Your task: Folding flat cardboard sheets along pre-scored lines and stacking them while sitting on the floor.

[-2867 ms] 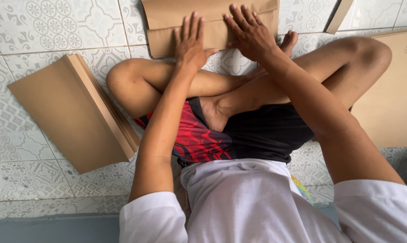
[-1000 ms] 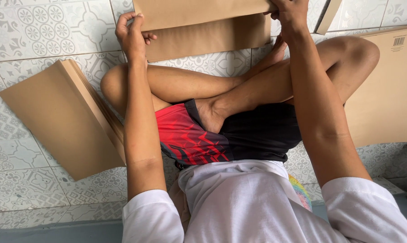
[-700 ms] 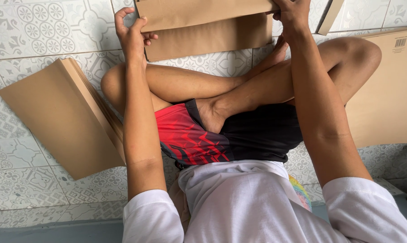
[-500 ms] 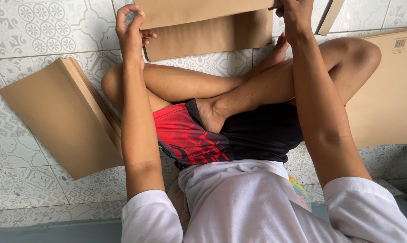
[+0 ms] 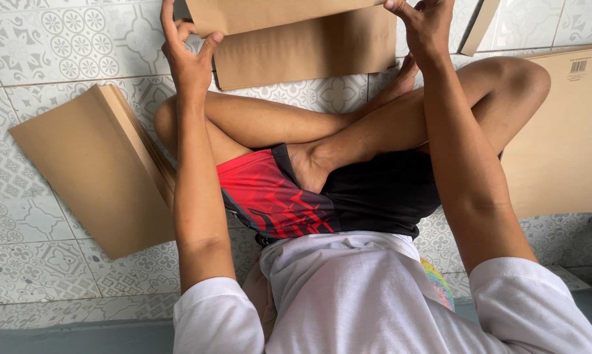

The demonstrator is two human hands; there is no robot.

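Note:
I sit cross-legged on a patterned tile floor. A brown paper sheet (image 5: 302,46) lies in front of my legs, with its upper flap (image 5: 269,13) lifted. My left hand (image 5: 188,56) pinches the flap's left corner between thumb and fingers. My right hand (image 5: 423,23) grips the flap's right end near the top edge of the view. The lower layer of the sheet stays flat on the tiles.
A thick stack of brown paper sheets (image 5: 96,170) lies on the floor by my left knee. A large flat brown cardboard piece (image 5: 564,137) lies at the right. A narrow brown strip (image 5: 478,29) lies at the top right. My crossed legs fill the middle.
Earlier both hands pressed flat on the folded sheet. They then took the flap by its two ends and have lifted it a little higher toward the top of the view.

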